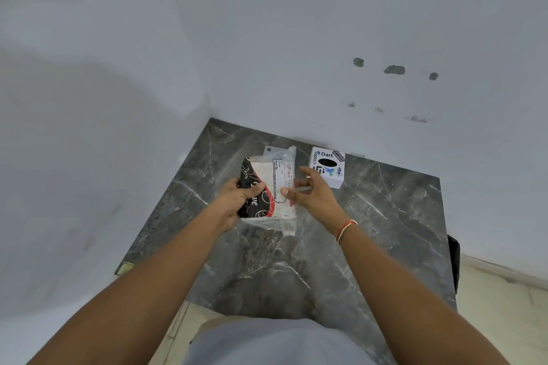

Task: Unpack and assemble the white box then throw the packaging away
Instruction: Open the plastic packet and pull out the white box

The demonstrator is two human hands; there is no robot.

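A white box [327, 166] with stickers and a black oval opening on top stands upright on the dark marble counter [370, 231], near the back wall. My left hand [240, 201] grips a clear plastic package [275, 187] with a black, red and white printed pack inside, held a little above the counter. My right hand [311, 190] is at the package's right edge, thumb and a finger touching the plastic, other fingers spread. The box sits just behind and right of my right hand, apart from it.
White walls meet in a corner behind the counter [210, 120]. The counter's front edge [267, 310] runs in front of my body, and its right edge drops to a light floor [504, 299]. A dark object [453, 258] sits at the counter's right side.
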